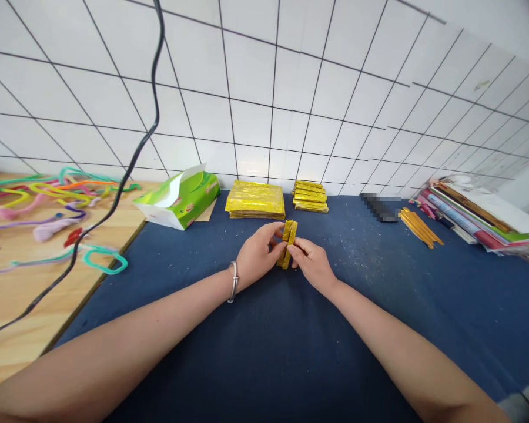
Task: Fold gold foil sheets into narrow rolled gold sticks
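Here, a gold strip (pixel 290 232) is pinched between thumb and fingers of both left hand (pixel 259 254) and right hand (pixel 314 265), over the blue surface (pixel 264 358), whose far edge carries a gold stack (pixel 254 200) and, right of it, smaller strips (pixel 310 195).

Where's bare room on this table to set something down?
Blue surface between right forearm and book pile; also between right and left forearm, nearer than the held gold piece. The back is crowded: tissue box, gold stack, gold strips, orange strips.
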The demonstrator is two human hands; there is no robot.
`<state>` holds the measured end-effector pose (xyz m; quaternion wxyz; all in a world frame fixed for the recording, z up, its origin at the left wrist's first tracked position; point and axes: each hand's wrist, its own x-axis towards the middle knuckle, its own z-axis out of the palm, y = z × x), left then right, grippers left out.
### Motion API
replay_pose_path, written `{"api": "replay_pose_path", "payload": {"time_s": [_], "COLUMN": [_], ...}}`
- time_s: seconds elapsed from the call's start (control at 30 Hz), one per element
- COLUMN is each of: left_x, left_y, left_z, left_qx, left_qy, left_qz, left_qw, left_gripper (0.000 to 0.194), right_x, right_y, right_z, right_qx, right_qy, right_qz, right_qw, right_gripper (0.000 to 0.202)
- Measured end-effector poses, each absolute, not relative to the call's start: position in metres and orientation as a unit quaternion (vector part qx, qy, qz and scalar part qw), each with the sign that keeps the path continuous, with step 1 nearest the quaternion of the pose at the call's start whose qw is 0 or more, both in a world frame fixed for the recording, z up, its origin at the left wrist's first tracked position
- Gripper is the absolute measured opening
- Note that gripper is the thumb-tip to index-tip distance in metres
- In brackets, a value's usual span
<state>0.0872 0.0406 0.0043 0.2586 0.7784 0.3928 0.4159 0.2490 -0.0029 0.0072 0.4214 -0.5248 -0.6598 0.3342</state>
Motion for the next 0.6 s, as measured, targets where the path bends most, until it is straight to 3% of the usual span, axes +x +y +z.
{"api": "replay_pose_path", "payload": {"time_s": [0.13, 0.6], "left_x": [0.0876, 0.0876], "left_y": [0.0375, 0.032], "left_z": [0.007, 0.0145], "left_qx": [0.793, 0.819], "left_qy": [0.415, 0.428], "left_qz": [0.399, 0.348], "left_qw": [0.198, 0.159], "left_gripper": [0.046, 0.055], "right_x": [0.2493, 0.2509], "right_y": [-0.0014, 0.0003], "right_z": [0.0058, 0.002], "right_qx": [-0.526, -0.532], "right_qy": [-0.661, -0.651], "right_qz": [0.336, 0.333], "right_qw": [0.417, 0.426], "right_gripper": [0.028, 0.026]}}
